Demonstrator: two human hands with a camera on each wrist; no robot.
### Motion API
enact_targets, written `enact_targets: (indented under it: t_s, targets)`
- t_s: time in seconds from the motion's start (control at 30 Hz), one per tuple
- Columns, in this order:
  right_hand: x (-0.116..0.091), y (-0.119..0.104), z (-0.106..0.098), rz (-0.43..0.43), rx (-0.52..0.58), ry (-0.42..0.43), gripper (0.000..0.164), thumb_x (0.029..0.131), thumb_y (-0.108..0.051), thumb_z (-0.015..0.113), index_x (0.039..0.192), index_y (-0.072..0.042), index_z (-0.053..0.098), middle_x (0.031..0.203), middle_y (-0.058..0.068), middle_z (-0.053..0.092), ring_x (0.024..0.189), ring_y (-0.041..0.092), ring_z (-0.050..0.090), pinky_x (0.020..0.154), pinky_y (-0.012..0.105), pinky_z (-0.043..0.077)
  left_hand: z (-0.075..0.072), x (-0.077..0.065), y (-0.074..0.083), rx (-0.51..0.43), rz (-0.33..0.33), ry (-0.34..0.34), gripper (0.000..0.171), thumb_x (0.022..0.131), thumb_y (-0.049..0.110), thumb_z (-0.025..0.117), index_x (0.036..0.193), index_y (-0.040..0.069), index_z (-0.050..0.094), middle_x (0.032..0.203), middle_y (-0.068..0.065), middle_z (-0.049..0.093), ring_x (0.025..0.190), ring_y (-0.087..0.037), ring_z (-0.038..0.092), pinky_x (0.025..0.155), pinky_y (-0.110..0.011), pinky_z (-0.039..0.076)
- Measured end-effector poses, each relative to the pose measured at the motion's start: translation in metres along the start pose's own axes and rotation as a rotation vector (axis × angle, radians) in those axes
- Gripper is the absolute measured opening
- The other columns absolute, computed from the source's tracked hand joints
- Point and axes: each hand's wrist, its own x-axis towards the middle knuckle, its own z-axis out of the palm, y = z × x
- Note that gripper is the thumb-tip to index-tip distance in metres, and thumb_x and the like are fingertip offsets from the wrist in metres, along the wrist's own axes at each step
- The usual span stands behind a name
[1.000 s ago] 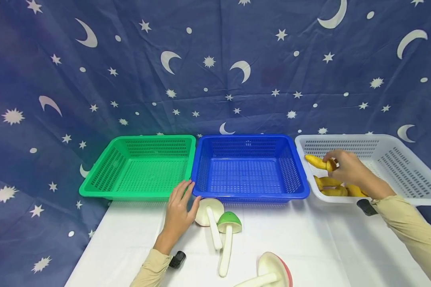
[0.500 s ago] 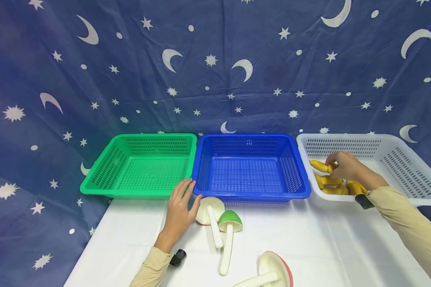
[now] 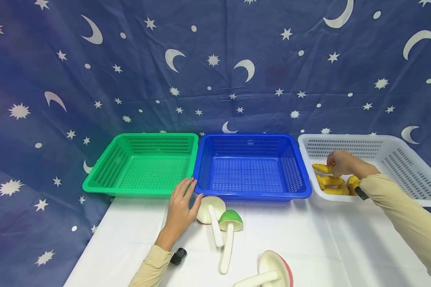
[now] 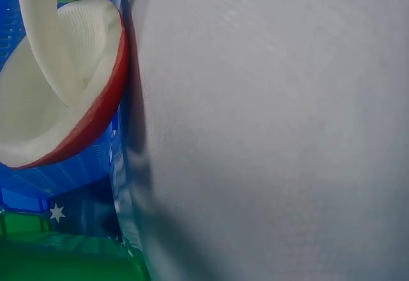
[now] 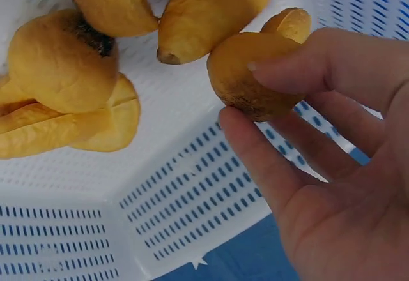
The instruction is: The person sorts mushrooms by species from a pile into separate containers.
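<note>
One pinch on the right

Across the white tabletop [image 3: 301, 239] stand the green basket [image 3: 152, 171], the blue basket [image 3: 246, 173] and the white basket [image 3: 407, 171], side by side. My left hand [image 3: 181, 209] lies loosely spread near the blue one's front corner; my right hand [image 3: 349, 165] is inside the white one. Two red-capped mushrooms [image 3: 273, 265] and a slimmer green-capped mushroom [image 3: 228, 239] lie in front. Smallest, a yellow piece [image 5: 233, 64] is pinched by my right thumb and fingers, whether clear of the basket floor I can't tell, near other yellow pieces [image 3: 332, 181].

Yellow piece [image 3: 321, 168], rounded end brownish and dark-speckled, pinched by right hand [image 3: 347, 164] inside white basket [image 3: 413, 173].
</note>
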Motion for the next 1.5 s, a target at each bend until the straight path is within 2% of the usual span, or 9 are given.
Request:
enact_targets:
  t_s: [0.17,0.37,0.57,0.77,0.87,0.97,1.13,1.37,1.5]
  targets:
    - [0.004,0.006,0.006,0.009,-0.061,0.008,0.03,0.067,0.012,0.061,0.096,0.008,0.066,0.09,0.02,0.064,0.082,0.034,0.056,0.067,0.042,0.052,0.002,0.002,0.003,-0.037,-0.014,0.006,0.046,0.087,0.023,0.065,0.123,-0.005,0.059,0.128,-0.018,0.055,0.124,-0.038,0.045,0.104,-0.051,0.034]
    - [0.005,0.005,0.007,0.031,-0.061,0.018,0.03,0.071,0.009,0.06,0.101,0.008,0.065,0.1,0.027,0.063,0.094,0.043,0.058,0.076,0.049,0.053,0.0,0.007,0.004,-0.084,-0.058,-0.016,0.048,0.085,0.022,0.071,0.122,-0.005,0.06,0.128,-0.018,0.055,0.124,-0.038,0.045,0.104,-0.05,0.035]
    - [-0.001,-0.008,0.005,-0.089,-0.054,0.102,0.03,0.071,0.003,0.065,0.1,0.009,0.065,0.102,0.031,0.062,0.098,0.05,0.055,0.079,0.056,0.049,-0.012,0.011,0.007,-0.099,-0.121,-0.083,0.047,0.084,0.021,0.072,0.121,-0.005,0.061,0.127,-0.018,0.056,0.125,-0.037,0.043,0.105,-0.049,0.036]
    - [-0.019,-0.028,0.009,-0.202,0.055,0.268,0.028,0.08,0.002,0.058,0.106,0.01,0.063,0.104,0.027,0.063,0.089,0.04,0.063,0.078,0.053,0.051,-0.029,0.026,0.016,-0.148,-0.258,-0.205,0.043,0.083,0.019,0.074,0.117,-0.006,0.063,0.126,-0.016,0.056,0.123,-0.033,0.044,0.101,-0.05,0.039]
    - [-0.028,-0.038,0.016,-0.241,0.087,0.323,0.028,0.085,0.0,0.058,0.11,0.011,0.061,0.108,0.028,0.062,0.09,0.039,0.063,0.081,0.054,0.05,-0.036,0.032,0.02,-0.161,-0.301,-0.248,0.037,0.082,0.014,0.075,0.112,-0.005,0.066,0.122,-0.015,0.058,0.12,-0.032,0.048,0.1,-0.05,0.041]
    - [-0.039,-0.048,0.026,-0.249,0.111,0.359,0.029,0.088,-0.005,0.059,0.113,0.011,0.059,0.112,0.03,0.061,0.095,0.043,0.061,0.081,0.055,0.05,-0.041,0.036,0.025,-0.173,-0.29,-0.28,0.032,0.08,0.011,0.076,0.107,-0.004,0.068,0.118,-0.015,0.061,0.117,-0.034,0.052,0.098,-0.05,0.042]
    - [-0.056,-0.067,0.049,-0.23,0.099,0.424,0.04,0.092,-0.019,0.062,0.117,0.011,0.057,0.117,0.033,0.055,0.104,0.048,0.055,0.085,0.061,0.046,-0.046,0.034,0.038,-0.198,-0.227,-0.328,0.03,0.079,0.012,0.076,0.106,0.0,0.07,0.116,-0.013,0.063,0.114,-0.033,0.055,0.097,-0.048,0.045]
    - [-0.067,-0.083,0.082,-0.163,0.15,0.45,0.065,0.095,-0.035,0.056,0.133,0.015,0.041,0.142,0.037,0.027,0.128,0.055,0.029,0.098,0.069,0.028,-0.055,0.027,0.059,-0.247,-0.223,-0.397,0.031,0.083,0.015,0.074,0.111,0.004,0.068,0.117,-0.006,0.062,0.114,-0.025,0.056,0.097,-0.041,0.045]
    - [-0.065,-0.082,0.098,-0.199,0.133,0.515,0.065,0.098,-0.034,0.05,0.137,0.016,0.035,0.145,0.035,0.023,0.133,0.051,0.022,0.103,0.065,0.024,-0.059,0.021,0.071,-0.271,-0.211,-0.426,0.032,0.083,0.016,0.073,0.113,0.006,0.068,0.116,-0.005,0.063,0.115,-0.022,0.056,0.099,-0.038,0.044]
